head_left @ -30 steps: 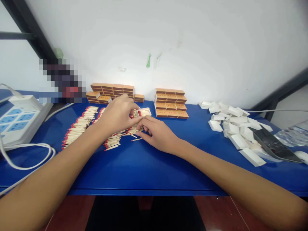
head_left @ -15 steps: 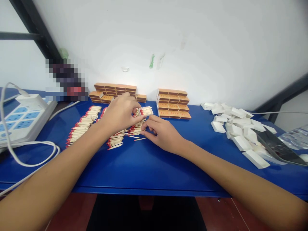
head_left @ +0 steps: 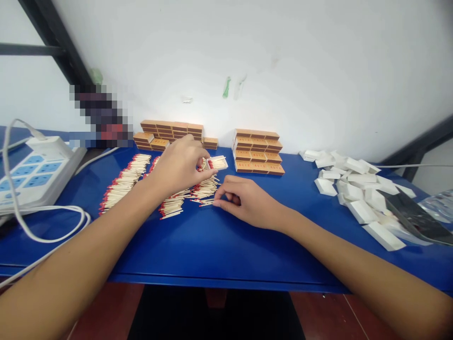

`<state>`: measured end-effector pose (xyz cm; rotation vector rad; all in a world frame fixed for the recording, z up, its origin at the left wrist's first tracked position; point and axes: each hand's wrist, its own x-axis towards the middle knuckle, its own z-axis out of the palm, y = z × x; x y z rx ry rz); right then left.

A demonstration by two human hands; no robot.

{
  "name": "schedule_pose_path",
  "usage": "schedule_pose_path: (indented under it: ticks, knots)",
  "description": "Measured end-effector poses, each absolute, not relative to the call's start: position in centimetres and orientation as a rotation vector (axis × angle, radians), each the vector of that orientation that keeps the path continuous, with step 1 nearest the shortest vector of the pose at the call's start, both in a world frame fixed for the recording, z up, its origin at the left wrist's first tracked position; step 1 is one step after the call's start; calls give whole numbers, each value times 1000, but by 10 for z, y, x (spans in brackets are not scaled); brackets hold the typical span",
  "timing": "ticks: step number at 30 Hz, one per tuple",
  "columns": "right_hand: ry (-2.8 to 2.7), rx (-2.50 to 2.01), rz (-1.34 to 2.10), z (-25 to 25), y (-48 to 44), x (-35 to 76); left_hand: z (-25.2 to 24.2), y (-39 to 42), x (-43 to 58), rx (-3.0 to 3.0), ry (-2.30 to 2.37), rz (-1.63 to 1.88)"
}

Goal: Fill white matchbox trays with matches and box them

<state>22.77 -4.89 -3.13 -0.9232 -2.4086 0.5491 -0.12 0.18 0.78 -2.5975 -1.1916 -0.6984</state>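
My left hand [head_left: 179,165] is closed on a small white matchbox tray [head_left: 216,163] partly filled with red-tipped matches, held just above the blue table [head_left: 219,241]. My right hand [head_left: 244,200] rests on the table with its fingers pinched at the loose matches [head_left: 205,191] lying below the tray. Whether it grips any match is hidden by the fingers. Long rows of red-tipped matches [head_left: 123,182] stretch to the left under my left arm.
Two stacks of orange matchbox sleeves [head_left: 173,132] [head_left: 257,151] stand against the white wall. A heap of white inner trays [head_left: 348,182] lies at right, beside a dark phone [head_left: 412,215]. A white power strip [head_left: 33,167] with cables sits at left.
My right hand has drawn back a little toward me along the table and pinched its fingers at the loose matches. My left hand keeps the tray, shifted slightly right.
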Motion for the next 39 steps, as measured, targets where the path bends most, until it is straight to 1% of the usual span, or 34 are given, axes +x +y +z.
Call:
schedule_pose_path:
  ticks: [3, 13, 19, 29, 39]
  knots:
    - [-2441, -889, 600, -30, -54, 227, 8, 2, -1, -2597, -1198, -699]
    - [-2431, -1002, 535, -34, -51, 226, 7, 1, -1, -2598, -1196, -709]
    - [-2459, -1003, 576, -34, -51, 224, 7, 0, 0, -2595, -1210, -688]
    - [-2395, -1020, 519, -39, -48, 208, 5, 3, -3, -2595, -1178, -699]
    - [-2456, -1113, 553, -31, -48, 220, 4, 4, -4, -2596, -1169, -715]
